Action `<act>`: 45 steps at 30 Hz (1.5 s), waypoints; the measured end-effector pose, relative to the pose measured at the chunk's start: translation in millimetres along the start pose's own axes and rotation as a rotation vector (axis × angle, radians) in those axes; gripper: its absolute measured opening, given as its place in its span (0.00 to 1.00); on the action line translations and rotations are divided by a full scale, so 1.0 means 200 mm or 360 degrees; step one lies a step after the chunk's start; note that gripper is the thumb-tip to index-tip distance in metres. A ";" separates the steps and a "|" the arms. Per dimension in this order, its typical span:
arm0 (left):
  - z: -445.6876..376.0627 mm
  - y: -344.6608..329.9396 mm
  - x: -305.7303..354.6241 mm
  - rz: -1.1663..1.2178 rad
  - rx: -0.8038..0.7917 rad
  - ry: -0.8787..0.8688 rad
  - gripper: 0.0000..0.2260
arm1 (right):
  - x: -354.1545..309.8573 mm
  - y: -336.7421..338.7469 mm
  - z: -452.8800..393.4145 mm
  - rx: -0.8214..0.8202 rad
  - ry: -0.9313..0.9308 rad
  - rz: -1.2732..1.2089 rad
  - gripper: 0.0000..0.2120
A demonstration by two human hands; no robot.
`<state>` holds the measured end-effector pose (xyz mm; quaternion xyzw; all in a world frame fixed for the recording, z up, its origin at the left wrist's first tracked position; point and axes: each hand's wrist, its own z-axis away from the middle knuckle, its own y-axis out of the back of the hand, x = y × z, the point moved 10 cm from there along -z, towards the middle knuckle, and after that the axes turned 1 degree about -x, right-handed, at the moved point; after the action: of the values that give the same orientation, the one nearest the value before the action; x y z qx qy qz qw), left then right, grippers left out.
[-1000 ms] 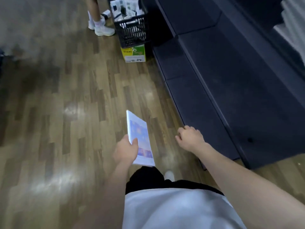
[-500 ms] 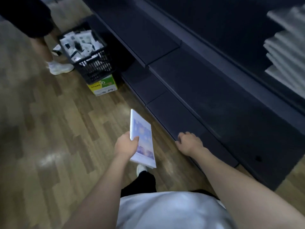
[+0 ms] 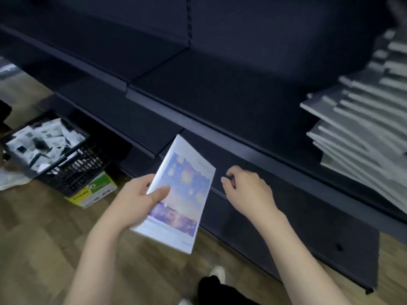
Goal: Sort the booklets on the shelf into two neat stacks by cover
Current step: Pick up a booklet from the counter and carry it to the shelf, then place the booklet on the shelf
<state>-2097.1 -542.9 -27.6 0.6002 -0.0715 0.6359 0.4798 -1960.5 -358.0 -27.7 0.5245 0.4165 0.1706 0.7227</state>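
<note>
The left hand [image 3: 134,200] pinches a thin white booklet with a blue and purple illustrated cover [image 3: 184,194], thumb on the cover and fingers curled behind its left edge. The booklet is tilted, held in the air in front of the dark navy metal shelf [image 3: 220,102], touching nothing else. The right hand [image 3: 246,190] is just beside the booklet's right edge, its fingers [image 3: 229,178] loosely curled and holding nothing, in front of the lower shelf edge. Up on the shelf at right lies a slumped, fanned pile of grey-white booklets [image 3: 356,119]. On the wooden plank floor [image 3: 33,249] at left stands a black plastic mesh basket of small white items [image 3: 50,150], resting on a yellow and green cardboard box [image 3: 94,191].
</note>
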 end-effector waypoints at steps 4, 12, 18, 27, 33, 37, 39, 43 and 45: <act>-0.08 0.12 0.22 0.0107 -0.0200 -0.0121 0.11 | -0.11 0.30 -0.11 0.0098 0.0035 -0.0187 0.12; -0.17 0.23 0.35 0.0010 -0.0413 -0.0196 0.14 | -0.16 0.53 -0.32 0.0240 0.0077 -0.0346 0.10; -0.25 0.29 0.34 0.0032 -0.0477 -0.0148 0.13 | -0.23 0.50 -0.43 0.0226 0.0091 -0.0338 0.10; -0.58 0.52 0.41 0.0326 -0.0518 -0.0360 0.26 | -0.36 0.49 -0.70 0.0344 -0.0006 -0.0374 0.10; -0.97 0.59 0.48 0.0316 -0.0519 -0.0405 0.25 | -0.40 0.55 -0.87 0.0498 -0.0187 -0.0380 0.15; -1.24 0.62 0.57 0.0235 -0.0382 -0.0443 0.11 | -0.37 0.59 -0.95 0.0660 -0.0305 -0.0372 0.18; -1.37 0.65 0.61 0.0204 -0.0303 -0.0482 0.09 | -0.36 0.59 -0.99 0.0712 -0.0366 -0.0369 0.19; -1.59 0.67 0.72 0.0289 -0.0265 -0.0533 0.10 | -0.35 0.56 -1.03 0.0786 -0.0480 -0.0296 0.16; -1.68 0.65 0.77 0.0300 -0.0315 -0.0545 0.08 | -0.34 0.55 -1.05 0.0813 -0.0523 -0.0261 0.15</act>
<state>-2393.3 -306.9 73.4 0.6401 -0.2700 0.5565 0.4557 -2143.9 -231.7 79.1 0.6744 0.3644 -0.0854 0.6366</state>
